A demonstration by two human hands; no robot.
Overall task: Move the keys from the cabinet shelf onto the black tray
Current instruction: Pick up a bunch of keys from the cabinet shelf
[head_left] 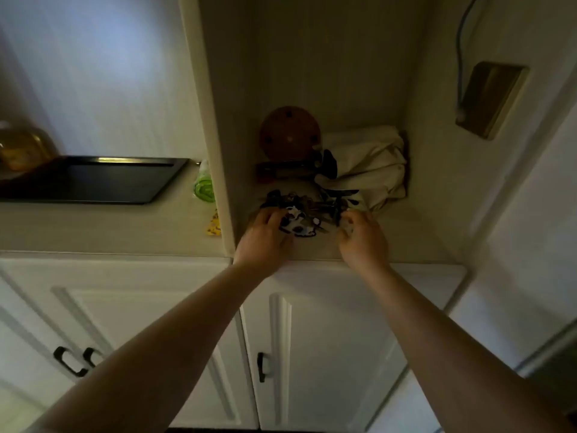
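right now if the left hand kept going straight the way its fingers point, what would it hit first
The left hand points into the shelf, its fingers already at the near edge of the pile of keys. It would meet the keys first; beyond them lies a dark tool, though depth is hard to judge.

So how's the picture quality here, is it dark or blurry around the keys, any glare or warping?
Head view: dim overall, and the cabinet shelf recess is shadowed, so the keys read as a soft, dark clump; left hand and right hand are slightly blurred; a bright glare streak runs along the black tray rim; wide-angle distortion bends the cabinet edges.
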